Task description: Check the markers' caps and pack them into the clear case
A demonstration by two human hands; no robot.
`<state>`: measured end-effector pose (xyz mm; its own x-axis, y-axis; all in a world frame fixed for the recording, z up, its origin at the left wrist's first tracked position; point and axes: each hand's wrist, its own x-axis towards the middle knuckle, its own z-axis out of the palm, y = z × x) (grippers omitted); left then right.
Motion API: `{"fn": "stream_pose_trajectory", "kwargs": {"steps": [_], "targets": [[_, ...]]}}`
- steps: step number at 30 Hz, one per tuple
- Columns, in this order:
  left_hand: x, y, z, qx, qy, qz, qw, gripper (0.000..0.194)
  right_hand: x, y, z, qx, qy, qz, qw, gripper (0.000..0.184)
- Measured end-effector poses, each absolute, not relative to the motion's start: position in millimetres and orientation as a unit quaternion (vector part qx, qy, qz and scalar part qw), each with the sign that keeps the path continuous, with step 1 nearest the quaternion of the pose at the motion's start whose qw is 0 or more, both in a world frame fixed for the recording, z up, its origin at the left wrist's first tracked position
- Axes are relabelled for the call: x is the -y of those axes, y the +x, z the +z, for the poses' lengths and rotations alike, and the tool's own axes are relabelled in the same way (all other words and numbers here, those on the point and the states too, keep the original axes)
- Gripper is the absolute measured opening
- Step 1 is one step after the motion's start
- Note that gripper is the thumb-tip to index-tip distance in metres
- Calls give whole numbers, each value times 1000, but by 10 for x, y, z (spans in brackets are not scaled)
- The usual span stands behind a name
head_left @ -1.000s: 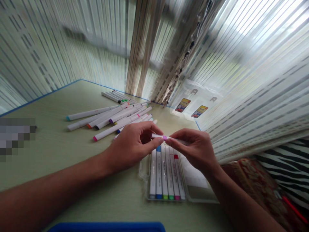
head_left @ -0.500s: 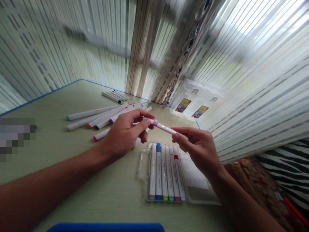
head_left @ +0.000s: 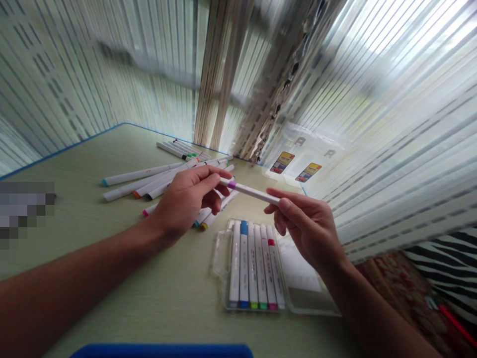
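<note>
A white marker with a purple band point(head_left: 253, 192) is held level between my two hands, above the table. My left hand point(head_left: 194, 194) pinches its end beside the purple band. The opposite end sits between the thumb and fingers of my right hand point(head_left: 303, 216). Below them, an open clear plastic case point(head_left: 219, 253) lies on the table, with several white markers point(head_left: 253, 268) standing side by side in its left half. Their ends are blue, green, pink and grey. Behind my left hand is a loose pile of white markers point(head_left: 149, 174), partly hidden by that hand.
Another clear case point(head_left: 316, 141) with two yellow-and-blue labels stands at the table's far right edge. A blue object point(head_left: 164, 351) shows at the near edge. Striped curtains point(head_left: 156, 74) hang around the table point(head_left: 93, 293). A zebra-striped cloth point(head_left: 443, 273) lies at right.
Both hands keep hold of the marker. My left hand has shifted slightly left with its end, and my right hand's grip has changed, its thumb now higher on the marker.
</note>
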<state>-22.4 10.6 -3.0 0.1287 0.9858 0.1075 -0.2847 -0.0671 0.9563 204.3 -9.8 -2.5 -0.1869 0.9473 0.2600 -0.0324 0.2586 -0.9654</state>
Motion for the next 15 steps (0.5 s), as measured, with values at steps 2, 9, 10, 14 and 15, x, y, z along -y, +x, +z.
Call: {"fn": "stream_pose_trajectory", "kwargs": {"steps": [2,9,10,14,15], "targets": [[-107,-232,-36,-360,474,551,585,18,107,2037,-9,600,-368,486,518,21],[-87,-223,-32,-345,481,545,594,20,94,2009,40,557,-385,496,544,19],[-83,-217,-26,-341,489,543,591,20,86,2010,44,550,-388,494,550,18],[-63,-199,-1,-337,534,525,570,22,47,2022,55,520,-413,487,567,17],[-55,-196,3,-339,546,521,562,23,37,2026,56,512,-421,486,570,17]]}}
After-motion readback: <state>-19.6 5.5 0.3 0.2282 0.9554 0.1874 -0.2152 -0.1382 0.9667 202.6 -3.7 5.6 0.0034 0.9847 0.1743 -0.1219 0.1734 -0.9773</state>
